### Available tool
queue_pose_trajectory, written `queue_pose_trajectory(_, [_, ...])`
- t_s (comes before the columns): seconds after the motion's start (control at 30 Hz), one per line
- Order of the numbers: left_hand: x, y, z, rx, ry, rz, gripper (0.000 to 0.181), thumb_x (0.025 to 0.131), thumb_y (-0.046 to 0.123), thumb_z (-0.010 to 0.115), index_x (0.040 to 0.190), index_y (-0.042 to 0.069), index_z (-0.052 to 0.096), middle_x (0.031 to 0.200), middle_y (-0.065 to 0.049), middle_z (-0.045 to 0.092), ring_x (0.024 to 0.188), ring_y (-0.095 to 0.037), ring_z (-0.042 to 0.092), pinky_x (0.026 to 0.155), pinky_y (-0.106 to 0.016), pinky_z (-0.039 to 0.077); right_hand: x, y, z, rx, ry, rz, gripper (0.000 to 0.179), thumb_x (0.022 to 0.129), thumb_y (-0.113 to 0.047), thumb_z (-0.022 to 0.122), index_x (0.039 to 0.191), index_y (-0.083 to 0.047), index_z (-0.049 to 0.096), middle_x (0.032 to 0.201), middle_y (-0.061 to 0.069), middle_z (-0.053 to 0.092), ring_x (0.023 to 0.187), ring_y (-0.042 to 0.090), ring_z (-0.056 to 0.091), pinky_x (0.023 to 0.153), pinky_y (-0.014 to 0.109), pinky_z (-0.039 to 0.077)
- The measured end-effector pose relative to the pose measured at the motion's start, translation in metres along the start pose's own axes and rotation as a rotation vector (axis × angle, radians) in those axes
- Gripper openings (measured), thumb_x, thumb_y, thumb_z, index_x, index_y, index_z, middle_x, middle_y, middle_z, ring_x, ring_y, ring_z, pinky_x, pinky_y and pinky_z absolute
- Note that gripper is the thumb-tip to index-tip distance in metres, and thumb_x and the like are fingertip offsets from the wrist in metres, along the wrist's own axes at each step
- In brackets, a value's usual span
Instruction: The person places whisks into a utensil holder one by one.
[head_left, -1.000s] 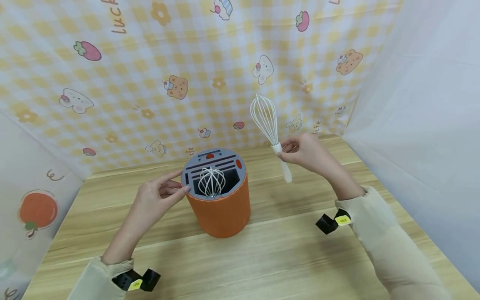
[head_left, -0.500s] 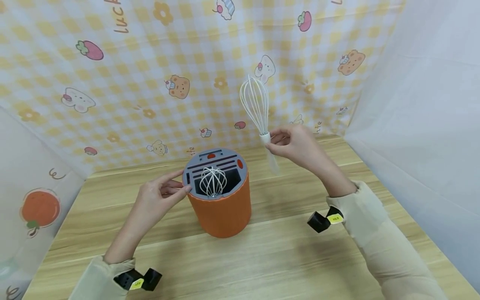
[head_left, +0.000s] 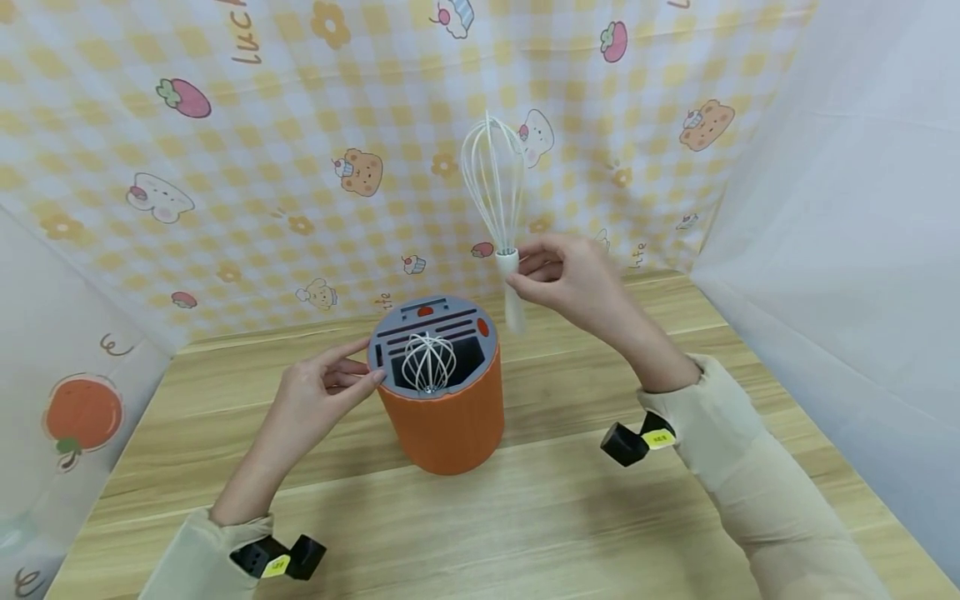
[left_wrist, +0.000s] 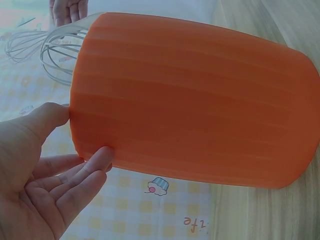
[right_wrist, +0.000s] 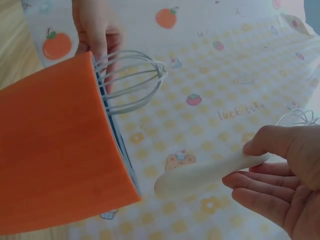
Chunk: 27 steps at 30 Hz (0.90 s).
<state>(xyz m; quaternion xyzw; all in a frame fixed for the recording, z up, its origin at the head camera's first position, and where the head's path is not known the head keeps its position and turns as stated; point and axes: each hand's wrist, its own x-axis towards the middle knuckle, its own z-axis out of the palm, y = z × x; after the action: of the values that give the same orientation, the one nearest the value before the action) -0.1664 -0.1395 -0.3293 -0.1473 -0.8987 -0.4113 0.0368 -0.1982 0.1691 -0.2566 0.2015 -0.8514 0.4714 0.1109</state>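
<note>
My right hand (head_left: 573,279) pinches a white balloon whisk (head_left: 510,267) at the top of its handle, between thumb and fingers. The whisk is upright, wires up, in the air to the right of an orange round utensil holder (head_left: 450,433). In the right wrist view, its handle end (right_wrist: 172,184) points toward the holder's top. My left hand (head_left: 318,400) holds the holder's left rim, thumb and fingers spread along it. A second white whisk (head_left: 429,364) stands in the holder's large opening, wires up; its handle is hidden inside.
The holder's grey top (head_left: 390,321) has several narrow slots and red inlays. It stands on a wood-grain table (head_left: 525,517). Behind hangs a yellow checked cloth (head_left: 300,108), with a white sheet (head_left: 840,217) at the right. Both wrists carry small black cameras (head_left: 625,444).
My right hand has carried the whisk left and upward toward the holder, and the whisk has turned from tilted to nearly upright. My left hand keeps its place at the holder's rim.
</note>
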Motion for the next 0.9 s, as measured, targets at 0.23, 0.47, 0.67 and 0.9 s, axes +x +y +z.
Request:
queue_pose_trajectory(0.23, [0.0, -0.001, 0.0, 0.008, 0.001, 0.006, 0.053, 0.085, 0.035, 0.065, 0.13, 0.011, 0.053, 0.095, -0.007, 0.067, 0.08, -0.015, 0.066, 0.064, -0.026, 0.051, 0.003, -0.007, 0.01, 0.061, 0.005, -0.095, 0.022, 0.079, -0.004, 0.07, 0.099, 0.003, 0.065, 0.087, 0.011, 0.066, 0.073, 0.016, 0.065, 0.065, 0.025, 0.052])
queue_pose_trajectory(0.47, [0.0, 0.001, 0.0, -0.005, -0.001, 0.01, 0.053, 0.085, 0.034, 0.066, 0.13, 0.009, 0.053, 0.094, -0.008, 0.067, 0.08, -0.016, 0.066, 0.064, -0.024, 0.051, 0.005, -0.01, 0.019, 0.108, -0.002, -0.141, 0.022, 0.079, -0.001, 0.07, 0.098, 0.006, 0.064, 0.088, 0.012, 0.065, 0.074, 0.017, 0.065, 0.066, 0.025, 0.052])
queue_pose_trajectory(0.67, [-0.001, 0.003, 0.0, -0.016, 0.003, 0.008, 0.052, 0.085, 0.033, 0.066, 0.129, 0.009, 0.054, 0.094, -0.009, 0.067, 0.08, -0.016, 0.066, 0.064, -0.024, 0.05, 0.009, -0.01, 0.03, 0.151, -0.041, -0.145, 0.023, 0.079, -0.001, 0.07, 0.099, 0.008, 0.063, 0.095, 0.014, 0.063, 0.075, 0.018, 0.065, 0.066, 0.026, 0.052])
queue_pose_trajectory(0.9, [-0.001, 0.002, 0.0, -0.028, 0.003, 0.005, 0.051, 0.085, 0.034, 0.066, 0.128, 0.01, 0.054, 0.095, -0.01, 0.066, 0.081, -0.018, 0.066, 0.064, -0.024, 0.05, 0.009, -0.01, 0.042, 0.197, -0.105, -0.123, 0.021, 0.08, -0.002, 0.069, 0.099, 0.005, 0.061, 0.087, 0.012, 0.065, 0.072, 0.018, 0.065, 0.065, 0.028, 0.052])
